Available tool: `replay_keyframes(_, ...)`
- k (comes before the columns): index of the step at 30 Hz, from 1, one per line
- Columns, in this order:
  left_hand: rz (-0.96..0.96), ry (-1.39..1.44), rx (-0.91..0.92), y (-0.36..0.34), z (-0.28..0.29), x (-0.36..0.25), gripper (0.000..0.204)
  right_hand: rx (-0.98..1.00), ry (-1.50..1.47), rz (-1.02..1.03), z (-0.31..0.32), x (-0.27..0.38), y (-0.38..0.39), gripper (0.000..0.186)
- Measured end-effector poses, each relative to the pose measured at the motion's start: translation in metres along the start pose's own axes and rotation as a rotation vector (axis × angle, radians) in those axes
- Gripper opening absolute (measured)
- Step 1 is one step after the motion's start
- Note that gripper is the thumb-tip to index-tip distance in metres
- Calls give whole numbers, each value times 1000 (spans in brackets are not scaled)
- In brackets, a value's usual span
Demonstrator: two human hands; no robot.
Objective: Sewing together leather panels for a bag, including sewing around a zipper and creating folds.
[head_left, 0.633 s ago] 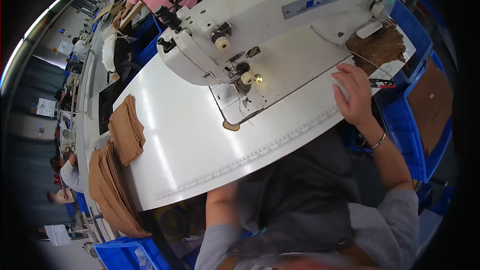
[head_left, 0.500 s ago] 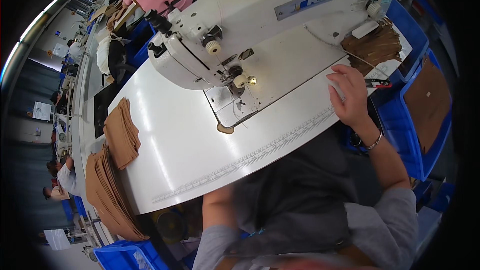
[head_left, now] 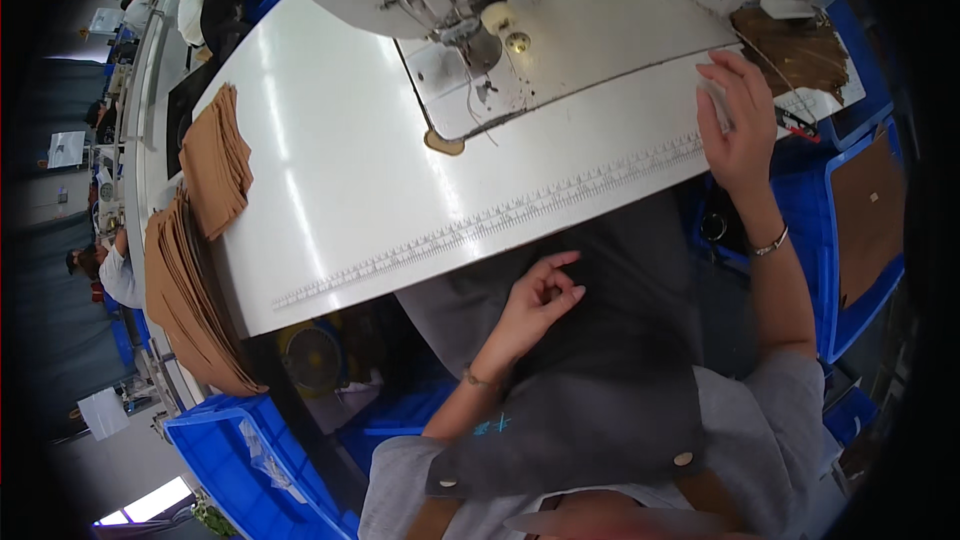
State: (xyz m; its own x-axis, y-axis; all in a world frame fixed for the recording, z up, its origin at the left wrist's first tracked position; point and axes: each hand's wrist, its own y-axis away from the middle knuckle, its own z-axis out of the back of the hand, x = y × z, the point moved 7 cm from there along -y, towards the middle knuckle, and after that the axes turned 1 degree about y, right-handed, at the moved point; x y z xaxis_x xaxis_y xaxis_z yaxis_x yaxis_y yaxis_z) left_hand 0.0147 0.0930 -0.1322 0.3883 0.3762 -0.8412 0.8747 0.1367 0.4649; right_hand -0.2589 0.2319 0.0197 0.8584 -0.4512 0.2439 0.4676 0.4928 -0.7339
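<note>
My right hand is open at the right end of the white sewing table, its loosely curved fingers near a pile of brown pieces and a red-and-black tool. My left hand hovers over my dark apron, just below the table's front edge, open with the index finger extended and others curled, holding nothing visible. The sewing machine stands over its metal plate. Two stacks of brown cut pieces, a smaller and a larger, lie along the table's left side.
A blue bin with a brown sheet is at my right. Another blue bin is at the lower left, with a fan under the table. Other workstations and a co-worker line the left background.
The view has tilted down, so the machine and table sit higher. My left hand has come out from under the table's edge into sight. My right hand keeps much the same pose.
</note>
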Motion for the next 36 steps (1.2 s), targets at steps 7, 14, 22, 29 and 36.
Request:
replay_keyframes(7, -85, 356, 192, 35, -29, -96, 58, -43, -46, -3, 0, -2, 2, 23)
replay_keyframes(14, -294, 94, -72, 15, 4, -162, 66, -23, -59, -47, 1, 0, -1, 24)
replay_keyframes(22, -380, 49, -346, -64, 51, -220, 65, -9, -69, -53, 1, -2, 0, 24)
replay_keyframes(29, -382, -70, -337, -86, 52, -228, 64, -12, -66, -57, 1, -2, 0, 25)
replay_keyframes(36, -376, -385, -428, -84, 58, -236, 63, -3, -67, -51, 1, -1, -1, 25)
